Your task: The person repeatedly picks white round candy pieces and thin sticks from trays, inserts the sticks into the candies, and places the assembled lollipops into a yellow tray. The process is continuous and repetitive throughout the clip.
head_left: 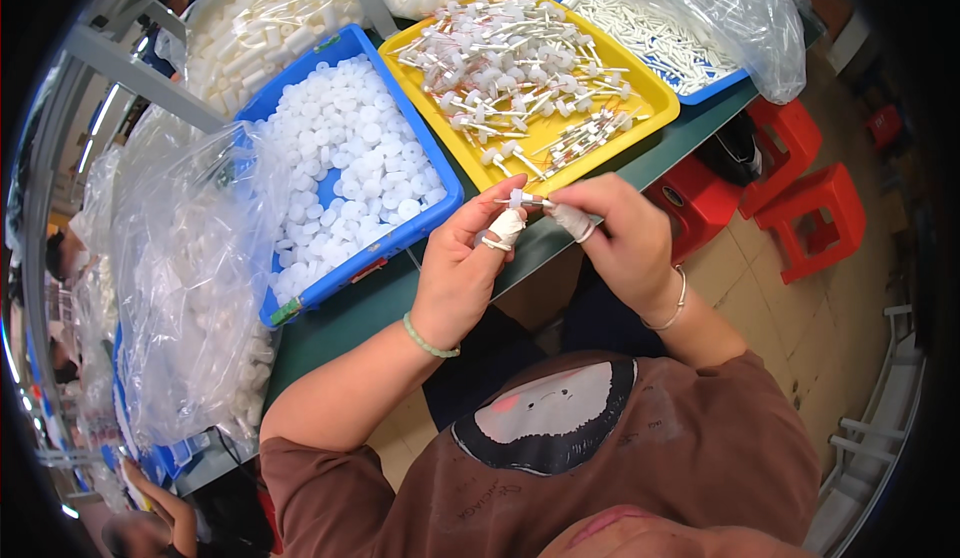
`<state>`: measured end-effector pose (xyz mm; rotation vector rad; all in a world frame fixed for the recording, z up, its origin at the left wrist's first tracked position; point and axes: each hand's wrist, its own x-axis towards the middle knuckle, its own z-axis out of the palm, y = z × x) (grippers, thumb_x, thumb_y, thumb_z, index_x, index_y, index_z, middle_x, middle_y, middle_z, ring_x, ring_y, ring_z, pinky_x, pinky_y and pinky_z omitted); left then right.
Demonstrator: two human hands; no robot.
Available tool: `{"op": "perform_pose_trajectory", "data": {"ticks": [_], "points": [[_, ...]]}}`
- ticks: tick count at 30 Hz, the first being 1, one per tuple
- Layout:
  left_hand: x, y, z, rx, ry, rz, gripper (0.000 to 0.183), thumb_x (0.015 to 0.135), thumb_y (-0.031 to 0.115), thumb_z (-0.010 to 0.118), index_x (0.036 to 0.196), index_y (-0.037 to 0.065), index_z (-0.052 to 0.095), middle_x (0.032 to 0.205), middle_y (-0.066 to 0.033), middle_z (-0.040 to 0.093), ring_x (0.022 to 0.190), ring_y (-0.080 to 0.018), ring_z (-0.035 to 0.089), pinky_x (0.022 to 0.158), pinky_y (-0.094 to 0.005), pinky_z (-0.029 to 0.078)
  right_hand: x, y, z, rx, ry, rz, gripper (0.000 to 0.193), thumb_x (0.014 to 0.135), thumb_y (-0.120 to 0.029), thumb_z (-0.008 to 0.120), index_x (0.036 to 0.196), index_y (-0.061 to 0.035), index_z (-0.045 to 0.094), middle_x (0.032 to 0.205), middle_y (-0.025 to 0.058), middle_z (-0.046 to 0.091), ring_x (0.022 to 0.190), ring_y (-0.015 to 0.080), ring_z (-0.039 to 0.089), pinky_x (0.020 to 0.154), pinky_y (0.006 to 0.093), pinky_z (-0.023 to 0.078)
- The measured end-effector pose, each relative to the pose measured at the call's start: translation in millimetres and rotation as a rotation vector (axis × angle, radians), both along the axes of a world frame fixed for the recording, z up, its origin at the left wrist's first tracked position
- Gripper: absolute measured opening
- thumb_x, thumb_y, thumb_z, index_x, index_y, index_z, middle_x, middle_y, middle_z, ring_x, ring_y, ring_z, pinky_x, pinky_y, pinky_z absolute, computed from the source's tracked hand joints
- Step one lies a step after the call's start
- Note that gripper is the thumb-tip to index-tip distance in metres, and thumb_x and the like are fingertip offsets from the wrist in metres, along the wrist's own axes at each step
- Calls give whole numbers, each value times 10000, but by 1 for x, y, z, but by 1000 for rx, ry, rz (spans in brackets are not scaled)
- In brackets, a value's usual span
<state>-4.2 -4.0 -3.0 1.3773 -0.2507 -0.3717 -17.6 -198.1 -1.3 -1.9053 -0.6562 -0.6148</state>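
Note:
Above the table's near edge, my two hands meet at a small white plastic cap with a thin metal-and-white rod. My left hand pinches the cap end between thumb and index finger; white tape wraps its thumb. The right hand pinches the rod end, its thumb taped too. Just beyond them, a yellow tray holds a heap of similar cap-and-rod pieces with thin reddish wires. To the left, a blue tray contains many loose round translucent white caps.
Another blue tray with short white rods stands at the far right, partly under a clear plastic bag. A large bag of white parts sits at left. Red stools stand on the floor at right. Other people appear at the left edge.

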Motion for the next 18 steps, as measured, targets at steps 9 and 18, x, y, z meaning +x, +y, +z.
{"op": "perform_pose_trajectory", "data": {"ticks": [9,18], "points": [[0,1,-2,13,-33,-29,383,964,143,525,1335,50,500,1126,-4,620,912,-32,521,744,-169,415,-3,10,-6,28,-95,-78,254,778,73,647,1014,-18,621,918,110,648,803,214,666,688,293,539],[-3,-1,0,-6,-80,-76,396,960,138,535,1342,48,485,1164,-27,610,983,-64,539,840,-210,430,-6,3,-6,-97,-192,-131,146,824,26,673,956,14,611,906,105,686,852,147,664,726,241,543]]}}
